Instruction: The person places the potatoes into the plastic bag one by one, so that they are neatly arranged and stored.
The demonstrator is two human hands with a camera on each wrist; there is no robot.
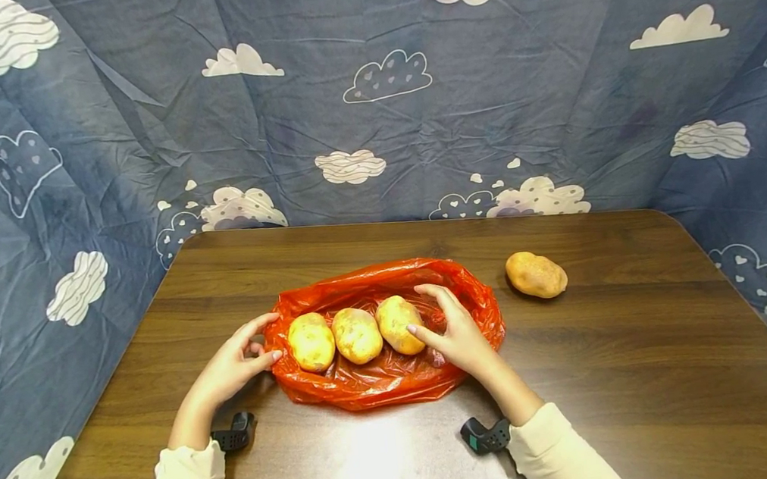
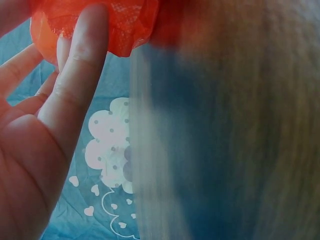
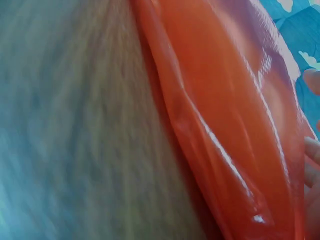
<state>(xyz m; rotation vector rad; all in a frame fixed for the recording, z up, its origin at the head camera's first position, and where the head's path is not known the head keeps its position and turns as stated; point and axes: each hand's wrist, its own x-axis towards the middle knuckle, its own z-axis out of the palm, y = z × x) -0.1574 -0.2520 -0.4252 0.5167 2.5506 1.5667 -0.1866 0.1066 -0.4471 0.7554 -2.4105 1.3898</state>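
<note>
A red plastic bag (image 1: 369, 393) lies spread with its mouth up on the table. Three potatoes sit in a row inside it: the left potato (image 1: 311, 342), the middle potato (image 1: 358, 336) and the right potato (image 1: 400, 325). My left hand (image 1: 233, 363) holds the bag's left end between thumb and fingers; in the left wrist view the thumb lies across the red film. Over the bag's right part, my right hand (image 1: 457, 336) has thumb and forefinger spread apart, the thumb tip at the right potato's edge. Bag film fills much of the right wrist view.
Another potato (image 1: 536, 275) lies on the wooden table (image 1: 641, 369), right of the bag. Behind the table hangs a blue cloth (image 1: 311, 33) printed with clouds. Each wrist carries a black strapped-on device, such as the right wrist device (image 1: 486, 436).
</note>
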